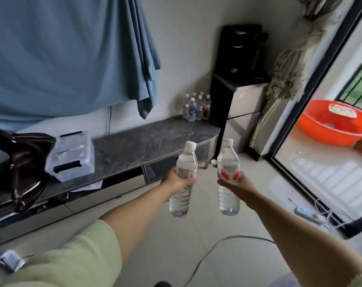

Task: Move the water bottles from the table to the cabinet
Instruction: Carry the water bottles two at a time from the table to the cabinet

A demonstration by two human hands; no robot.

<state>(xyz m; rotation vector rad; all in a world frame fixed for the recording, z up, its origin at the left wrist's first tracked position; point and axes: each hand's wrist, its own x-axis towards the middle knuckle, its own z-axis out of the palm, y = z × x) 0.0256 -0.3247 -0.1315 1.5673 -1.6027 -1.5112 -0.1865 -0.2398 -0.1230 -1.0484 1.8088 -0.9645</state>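
My left hand (179, 180) grips a clear water bottle (185, 162) with a white cap around its middle, held upright in the air. My right hand (236, 184) grips a second water bottle (228, 162) with a red and white label, also upright. Both bottles hang over the floor in front of the low cabinet (147, 139) with a dark marble top. Several water bottles (196, 105) stand grouped at the cabinet's far right end, against the wall.
A clear plastic box (71, 155) and a dark bag (20, 162) sit on the cabinet's left part. A black water dispenser (241, 59) stands past the cabinet's end. An orange basin (333, 123) lies beyond the glass door. Cables (217, 243) run across the floor.
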